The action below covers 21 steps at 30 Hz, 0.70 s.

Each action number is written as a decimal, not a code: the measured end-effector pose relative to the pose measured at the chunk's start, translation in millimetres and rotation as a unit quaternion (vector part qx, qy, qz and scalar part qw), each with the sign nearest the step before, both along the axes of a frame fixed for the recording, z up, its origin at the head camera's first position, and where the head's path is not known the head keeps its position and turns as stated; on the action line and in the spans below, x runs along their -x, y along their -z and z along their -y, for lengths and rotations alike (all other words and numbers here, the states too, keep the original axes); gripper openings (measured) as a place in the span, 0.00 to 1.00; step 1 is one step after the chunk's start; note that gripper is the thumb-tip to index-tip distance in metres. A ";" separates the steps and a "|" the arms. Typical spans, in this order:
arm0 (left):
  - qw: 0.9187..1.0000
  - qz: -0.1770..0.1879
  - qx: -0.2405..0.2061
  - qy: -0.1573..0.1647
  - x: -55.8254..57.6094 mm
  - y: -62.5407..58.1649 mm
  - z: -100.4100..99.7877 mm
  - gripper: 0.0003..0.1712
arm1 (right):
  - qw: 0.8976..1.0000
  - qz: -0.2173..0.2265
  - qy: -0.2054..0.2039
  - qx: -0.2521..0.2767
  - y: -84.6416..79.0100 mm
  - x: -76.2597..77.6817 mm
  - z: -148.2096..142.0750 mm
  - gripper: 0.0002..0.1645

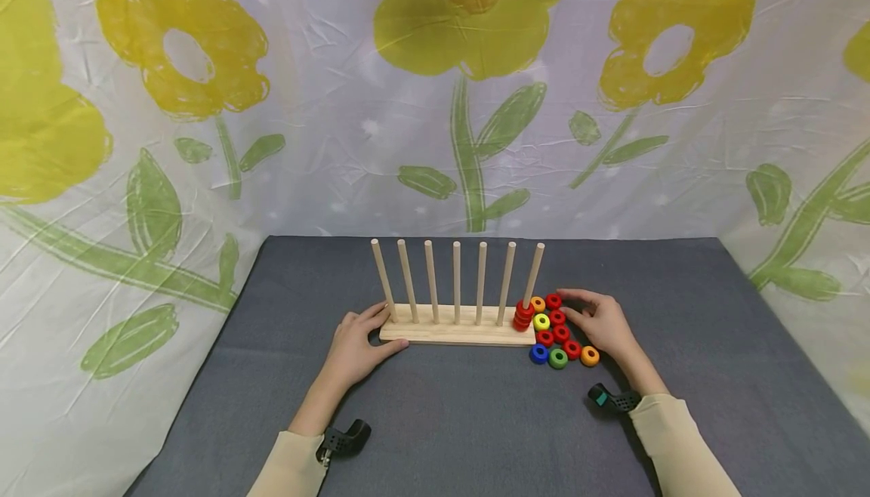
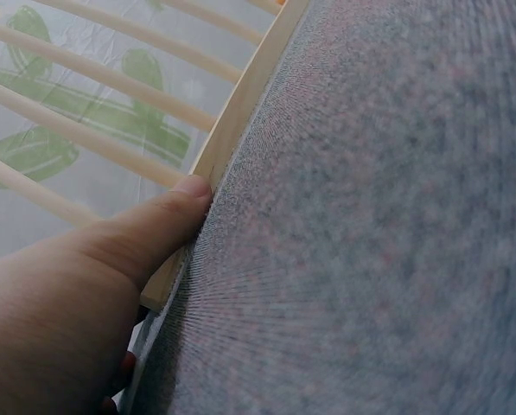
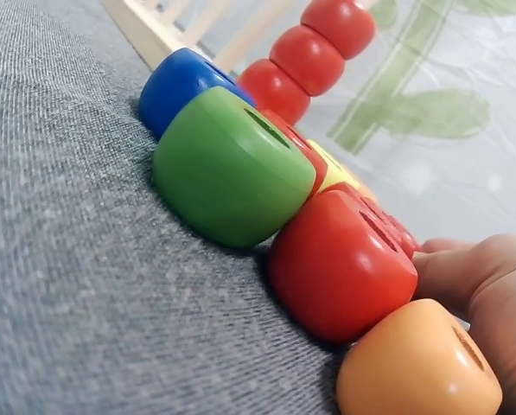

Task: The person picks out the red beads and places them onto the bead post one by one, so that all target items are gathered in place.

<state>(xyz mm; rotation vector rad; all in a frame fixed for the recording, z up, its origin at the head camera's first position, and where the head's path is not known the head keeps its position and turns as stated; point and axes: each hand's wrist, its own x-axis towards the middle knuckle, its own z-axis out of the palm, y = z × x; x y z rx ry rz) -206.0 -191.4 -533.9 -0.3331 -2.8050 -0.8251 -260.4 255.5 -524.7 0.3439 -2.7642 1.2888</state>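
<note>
- Head view: a flowered curtain (image 1: 313,66) hangs behind the grey cloth (image 1: 442,421) that covers the table; the person has pale sleeves (image 1: 680,444) and a dark band (image 1: 615,399) on each wrist.
- The board (image 1: 458,337) lies on the cloth near its middle, between the two hands.
- The left hand (image 1: 356,342) is clamped on the board's left end, thumb along the front, other fingers round the back, partly covering that end.
- Beads crowd the board's right end, filling the space between it and the right hand (image 1: 601,323). That hand's index finger and thumb are apart, their tips right at the outer beads; whether they touch, I can't tell from here.
- Counting: seven pegs (image 1: 457,278) in a row; on the rightmost, three red beads (image 1: 522,316). Loose on the cloth, ten: five red, two orange (image 1: 589,356), one yellow (image 1: 541,322), one blue (image 1: 539,353), one green (image 1: 557,359).
- Left wrist view: the thumb lies against the board's front edge; the other fingers are mostly hidden.
- Right wrist view: green, blue, red and orange beads stand foremost, blocking sight of those behind and of the fingertips. The three stacked reds show clearly beyond.
</note>
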 end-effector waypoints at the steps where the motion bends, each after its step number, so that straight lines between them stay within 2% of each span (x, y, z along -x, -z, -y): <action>1: 1.000 0.002 0.000 0.000 -0.1 -0.2 0.0 0.47 | 1.000 0.001 0.001 0.001 0.1 0.2 0.1 0.22; 7: 1.000 0.020 -0.002 -0.004 -0.4 -1.4 0.7 0.47 | 1.000 -0.005 0.010 0.004 0.8 0.3 1.8 0.22; 21: 1.000 0.017 -0.001 -0.004 -0.5 -0.7 0.5 0.47 | 1.000 -0.012 0.029 0.001 0.7 -2.3 5.8 0.21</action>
